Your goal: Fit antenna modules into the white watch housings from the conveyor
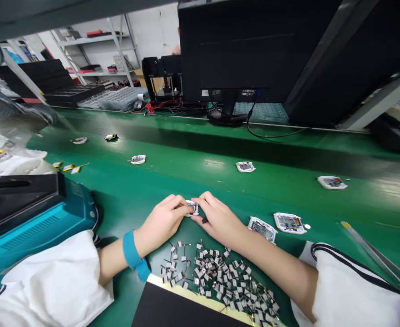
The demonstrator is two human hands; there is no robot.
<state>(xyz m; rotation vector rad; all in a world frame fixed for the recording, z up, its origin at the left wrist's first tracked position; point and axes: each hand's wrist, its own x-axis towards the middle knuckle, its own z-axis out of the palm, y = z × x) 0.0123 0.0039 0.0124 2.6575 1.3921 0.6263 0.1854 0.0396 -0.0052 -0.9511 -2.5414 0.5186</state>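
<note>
A small white-framed circuit board (192, 208) is held between my two hands above the green mat. My left hand (164, 220), with a teal band around the wrist, has its fingers closed on the left side of the board. My right hand (216, 220) pinches the right side with thumb and fingers. A short dark piece (204, 220) shows at the right hand; what it is I cannot tell. Below the hands lies a loose pile of small grey square parts with short dark leads (220, 277). Near my right forearm lie two more white-framed boards (261, 229) (289, 223).
More white-framed boards (245, 166) are spread along the green bench (186, 136). Tweezers (373, 252) lie at the right. A teal machine (46, 222) stands left, a black sheet (182, 306) in front. A monitor (247, 50) stands at the back beside its cable (278, 136).
</note>
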